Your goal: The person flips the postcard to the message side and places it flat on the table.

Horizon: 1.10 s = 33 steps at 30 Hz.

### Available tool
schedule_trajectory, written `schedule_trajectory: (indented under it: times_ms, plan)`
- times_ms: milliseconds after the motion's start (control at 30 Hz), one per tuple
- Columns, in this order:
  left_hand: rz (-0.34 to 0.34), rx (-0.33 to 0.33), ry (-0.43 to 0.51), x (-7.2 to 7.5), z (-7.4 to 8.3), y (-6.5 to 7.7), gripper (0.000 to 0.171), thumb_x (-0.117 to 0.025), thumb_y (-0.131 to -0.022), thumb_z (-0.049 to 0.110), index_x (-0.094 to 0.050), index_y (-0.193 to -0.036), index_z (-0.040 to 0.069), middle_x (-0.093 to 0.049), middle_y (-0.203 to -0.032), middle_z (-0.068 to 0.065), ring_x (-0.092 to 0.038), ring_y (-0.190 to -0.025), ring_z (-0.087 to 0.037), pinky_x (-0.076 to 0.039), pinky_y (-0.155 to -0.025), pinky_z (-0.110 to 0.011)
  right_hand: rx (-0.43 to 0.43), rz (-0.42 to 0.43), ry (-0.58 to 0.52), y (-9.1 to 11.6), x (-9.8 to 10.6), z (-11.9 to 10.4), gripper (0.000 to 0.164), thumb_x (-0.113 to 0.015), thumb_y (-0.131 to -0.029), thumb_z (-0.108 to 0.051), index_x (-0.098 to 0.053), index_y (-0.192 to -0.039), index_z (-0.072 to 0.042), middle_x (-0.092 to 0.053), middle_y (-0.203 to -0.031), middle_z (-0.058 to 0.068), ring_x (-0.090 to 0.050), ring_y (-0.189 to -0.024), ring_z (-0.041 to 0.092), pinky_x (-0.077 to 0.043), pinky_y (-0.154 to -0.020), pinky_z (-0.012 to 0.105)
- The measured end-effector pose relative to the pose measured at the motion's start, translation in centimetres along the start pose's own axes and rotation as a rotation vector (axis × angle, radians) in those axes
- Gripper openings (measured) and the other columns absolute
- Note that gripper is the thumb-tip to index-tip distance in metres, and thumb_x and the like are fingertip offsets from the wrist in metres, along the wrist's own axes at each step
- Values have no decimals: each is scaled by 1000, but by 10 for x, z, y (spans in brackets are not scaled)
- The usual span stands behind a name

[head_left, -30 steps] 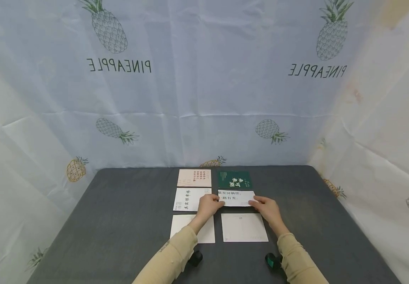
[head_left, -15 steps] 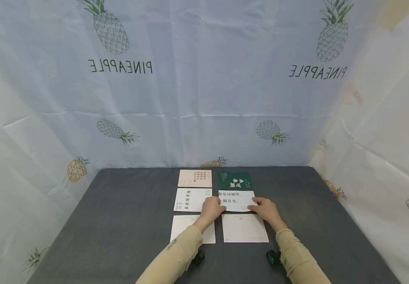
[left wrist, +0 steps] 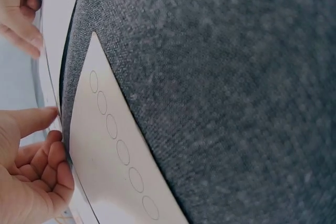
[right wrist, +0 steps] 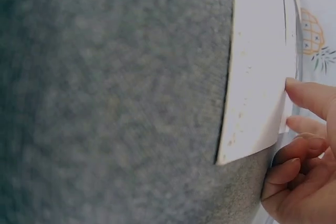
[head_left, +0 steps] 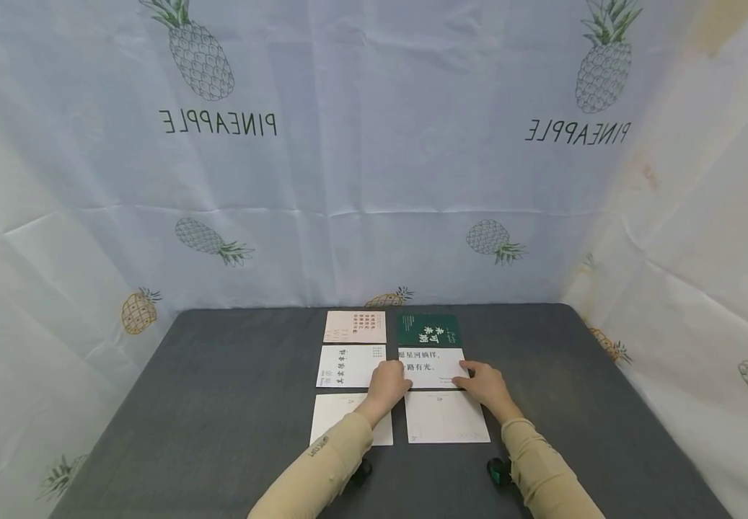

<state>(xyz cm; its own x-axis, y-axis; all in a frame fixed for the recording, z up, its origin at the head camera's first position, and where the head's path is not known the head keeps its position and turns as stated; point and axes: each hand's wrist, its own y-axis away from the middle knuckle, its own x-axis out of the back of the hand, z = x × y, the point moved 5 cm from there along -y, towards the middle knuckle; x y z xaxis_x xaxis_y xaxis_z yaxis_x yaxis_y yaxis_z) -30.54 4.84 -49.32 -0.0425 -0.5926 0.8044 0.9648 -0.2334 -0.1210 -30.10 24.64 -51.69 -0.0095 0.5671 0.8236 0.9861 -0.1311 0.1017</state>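
Observation:
A white postcard with dark printed characters point(head_left: 427, 365) lies flat on the dark table, in the middle row of the right column. My left hand point(head_left: 385, 386) holds its left edge, thumb at the near corner; in the left wrist view the other fingers of that hand point(left wrist: 37, 166) curl under. At the opposite edge my right hand point(head_left: 485, 383) grips the card between thumb and index finger, also seen as a hand point(right wrist: 310, 145) in the right wrist view. Just below lies a mostly blank postcard point(head_left: 446, 418). A green postcard point(head_left: 429, 329) touches or nearly touches the far edge.
In the left column lie a pinkish card point(head_left: 355, 326), a white lettered card point(head_left: 348, 365) and a mostly blank card point(head_left: 335, 412), partly under my left forearm. The dark tabletop point(head_left: 237, 418) extends to both sides. A pineapple-print curtain point(head_left: 348, 158) hangs behind.
The white lettered postcard has come down toward me and now lies flat below the green card. Both hands moved slightly nearer with it, then stayed almost still over the last half second.

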Motion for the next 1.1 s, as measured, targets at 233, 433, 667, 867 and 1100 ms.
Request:
schedule_trajectory:
  times_ms: [233, 433, 667, 867, 1100]
  plan:
    - [10, -18, 9, 3, 0, -3, 15, -70, -77, 11, -66, -80, -4, -56, -57, -5, -46, -50, -10, -36, -47, -19, -15, 32, 20, 1, 5, -9, 48, -62, -85, -22, -55, -126, 2, -55, -128, 24, -52, -118, 43, -47, -90, 52]
    - [54, -74, -12, 16, 0, -5, 28, -69, -81, 17, -66, -93, -8, -62, -69, -9, -50, -60, -13, -41, -54, -23, 48, 57, -6, 4, 18, -25, 45, -59, -88, -26, -56, -125, 0, -65, -110, 21, -63, -90, 32, -52, -72, 43]
    - [111, -117, -54, 51, 1, 2, 38, -69, -80, 28, -67, -103, -3, -66, -74, -8, -58, -66, -17, -45, -56, -27, 135, 56, -80, 19, 25, -53, 47, -62, -88, -29, -55, -127, -4, -62, -82, 9, -48, -58, 15, -38, -49, 27]
    - [144, -72, -66, 75, -13, 20, 43, -69, -80, 35, -65, -111, 5, -61, -69, 1, -47, -62, -11, -34, -58, -26, 175, 57, -191, 39, 13, -74, 49, -65, -86, -27, -53, -129, -7, -61, -81, 6, -49, -59, 13, -38, -50, 26]
    - [124, 23, -24, 86, -39, 45, 45, -69, -80, 35, -64, -112, 4, -61, -68, 2, -46, -58, -9, -36, -57, -27, 261, 34, -240, 63, -16, -100, 55, -68, -83, -26, -51, -130, -3, -61, -101, 16, -56, -74, 14, -45, -59, 26]
